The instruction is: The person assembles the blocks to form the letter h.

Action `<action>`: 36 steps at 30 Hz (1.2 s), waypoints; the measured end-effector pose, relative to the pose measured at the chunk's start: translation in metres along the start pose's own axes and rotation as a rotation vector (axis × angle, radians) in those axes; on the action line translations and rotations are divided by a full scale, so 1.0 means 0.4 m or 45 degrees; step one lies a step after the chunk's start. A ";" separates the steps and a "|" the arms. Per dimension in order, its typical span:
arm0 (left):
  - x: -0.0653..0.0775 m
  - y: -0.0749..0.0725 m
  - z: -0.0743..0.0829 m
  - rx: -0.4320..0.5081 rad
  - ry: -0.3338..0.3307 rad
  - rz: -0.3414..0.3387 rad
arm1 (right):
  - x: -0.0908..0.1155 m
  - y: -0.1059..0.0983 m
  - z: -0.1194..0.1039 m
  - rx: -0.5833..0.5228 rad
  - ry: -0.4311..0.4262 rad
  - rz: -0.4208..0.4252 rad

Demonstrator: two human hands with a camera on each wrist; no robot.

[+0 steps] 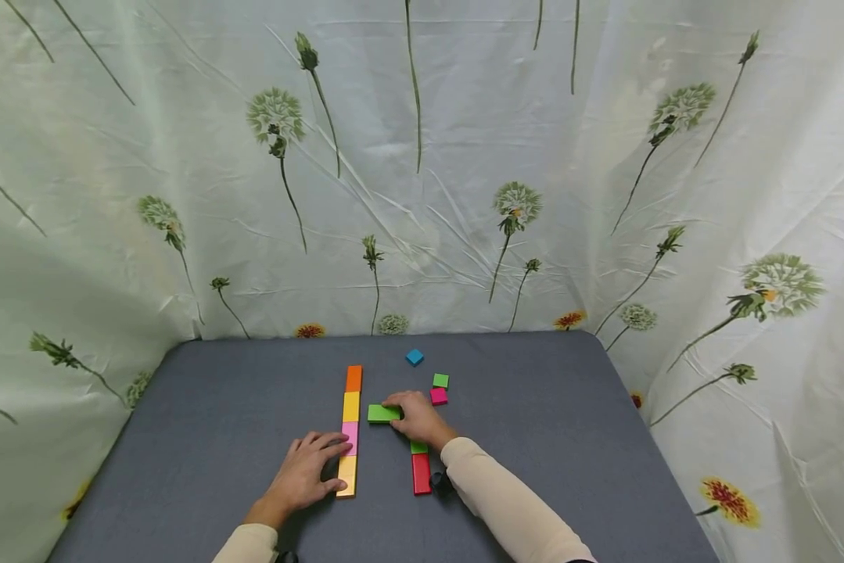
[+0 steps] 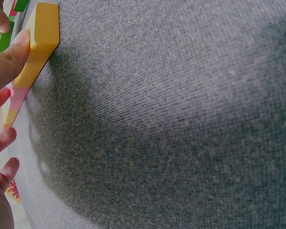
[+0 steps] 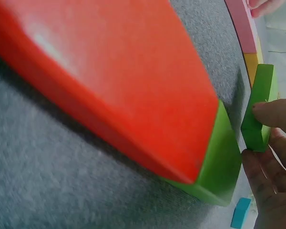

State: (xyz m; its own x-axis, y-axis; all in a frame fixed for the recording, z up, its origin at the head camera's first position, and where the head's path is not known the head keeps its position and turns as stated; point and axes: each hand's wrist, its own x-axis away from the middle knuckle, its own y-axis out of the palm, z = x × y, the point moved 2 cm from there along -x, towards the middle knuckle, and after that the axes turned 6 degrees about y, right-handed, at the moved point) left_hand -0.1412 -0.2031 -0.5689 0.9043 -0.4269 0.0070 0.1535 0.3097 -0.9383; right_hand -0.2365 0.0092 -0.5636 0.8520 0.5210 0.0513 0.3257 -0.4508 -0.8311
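Observation:
My right hand [image 1: 423, 419] pinches a green block [image 1: 379, 414] between thumb and fingers, close beside a straight row of blocks. That row runs from an orange block [image 1: 353, 378] through a yellow block [image 1: 351, 406] and a pink block [image 1: 349, 431] to a light-orange block [image 1: 347, 478] nearest me. Fairly straight fingers of my left hand [image 1: 302, 474] reach over the pink block, with the thumb at the light-orange block's near end. Below my right wrist, a red block [image 1: 421, 475] lies end to end with another green block [image 3: 220, 162], partly hidden in the head view.
Farther back lie a blue block [image 1: 414, 356], a small green block [image 1: 440, 380] and a magenta block [image 1: 439, 396]. Grey cloth covers the table [image 1: 548, 469]. A flower-printed curtain [image 1: 450, 156] hangs behind and along the sides.

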 end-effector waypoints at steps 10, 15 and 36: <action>0.000 -0.001 0.001 0.010 -0.003 0.001 | -0.009 0.016 -0.010 0.042 0.026 -0.006; 0.000 0.001 0.001 0.008 0.003 0.016 | -0.012 0.017 -0.014 0.031 0.033 0.008; -0.002 -0.001 -0.003 0.032 -0.009 -0.017 | -0.030 0.020 -0.014 0.011 0.052 -0.003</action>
State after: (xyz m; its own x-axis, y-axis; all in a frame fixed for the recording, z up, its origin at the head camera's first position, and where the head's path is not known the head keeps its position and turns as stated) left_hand -0.1423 -0.2038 -0.5689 0.9049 -0.4250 0.0219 0.1752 0.3251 -0.9293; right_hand -0.2418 -0.0049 -0.5677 0.8675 0.4917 0.0757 0.3241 -0.4431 -0.8358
